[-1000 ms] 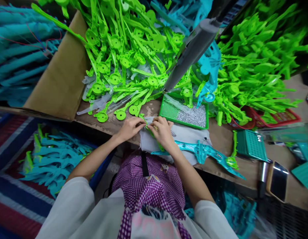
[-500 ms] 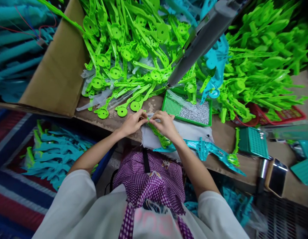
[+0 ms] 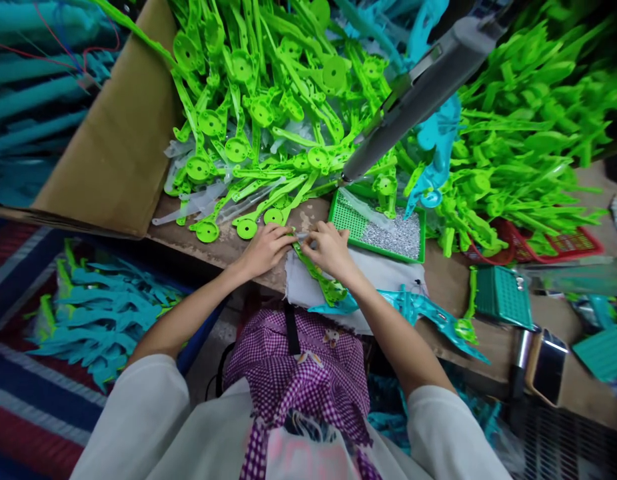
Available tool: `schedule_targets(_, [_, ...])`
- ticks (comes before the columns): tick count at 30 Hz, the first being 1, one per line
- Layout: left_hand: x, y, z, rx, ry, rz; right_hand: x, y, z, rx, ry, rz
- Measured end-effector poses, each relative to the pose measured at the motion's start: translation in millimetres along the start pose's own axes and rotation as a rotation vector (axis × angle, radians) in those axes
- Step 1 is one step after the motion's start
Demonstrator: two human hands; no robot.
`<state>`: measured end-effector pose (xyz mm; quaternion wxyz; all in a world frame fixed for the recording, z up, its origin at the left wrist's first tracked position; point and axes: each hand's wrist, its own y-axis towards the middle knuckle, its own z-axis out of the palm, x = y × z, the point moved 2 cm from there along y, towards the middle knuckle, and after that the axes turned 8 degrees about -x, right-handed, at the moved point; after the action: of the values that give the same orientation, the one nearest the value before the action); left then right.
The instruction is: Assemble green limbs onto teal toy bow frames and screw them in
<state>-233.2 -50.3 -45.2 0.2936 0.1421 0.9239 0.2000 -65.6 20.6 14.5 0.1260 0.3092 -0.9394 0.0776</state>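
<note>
A bright green plastic part (image 3: 316,275) lies slantwise over the grey cloth (image 3: 388,267) at the bench edge. The fingers of my left hand (image 3: 266,252) are closed on its upper end. Just to the right, my right hand (image 3: 332,247) curls thumb and fingers together beside the same part; what is in that pinch, if anything, is too small to make out. A blue plastic part (image 3: 411,303) stretches right from under my right forearm, with a green piece (image 3: 466,330) at its far end. Behind the cloth stands a green basket (image 3: 346,223) of small silvery metal pieces.
A grey electric screwdriver (image 3: 421,93) hangs tip down over the basket. Heaps of green parts (image 3: 238,113) fill the bench back, beside a cardboard box (image 3: 106,127). Rightward are a red basket (image 3: 563,247), a teal basket (image 3: 503,297) and a phone (image 3: 547,368). Blue parts (image 3: 103,310) lie below left.
My right hand has drawn slightly away from the left, opening a small gap. My left fingers now lie flatter over the green part's end. The view has shifted a little.
</note>
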Motion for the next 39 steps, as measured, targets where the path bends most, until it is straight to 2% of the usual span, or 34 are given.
schedule_targets(7, [-4,-2,-0.6,0.062,0.062,0.005,3,5,1,0.078,-0.089,0.038])
schedule_targets(15, [-2,0,-2.8,0.041,-0.086,0.054,15,18,-5,0.197,-0.123,0.037])
schedule_targets(21, [-1,1,-10.8,0.105,-0.154,0.163,19,29,-10,0.297,-0.138,0.042])
schedule_targets(27, [0,2,-12.2,0.137,-0.084,0.234,7,22,-8,0.261,-0.058,-0.004])
schedule_targets(35, [2,-1,-9.0,0.168,-0.051,0.212,-8,2,0,0.106,0.020,0.009])
schedule_targets(39, [4,-3,-7.9,0.120,-0.111,0.153,-8,-5,2,0.040,0.063,0.005])
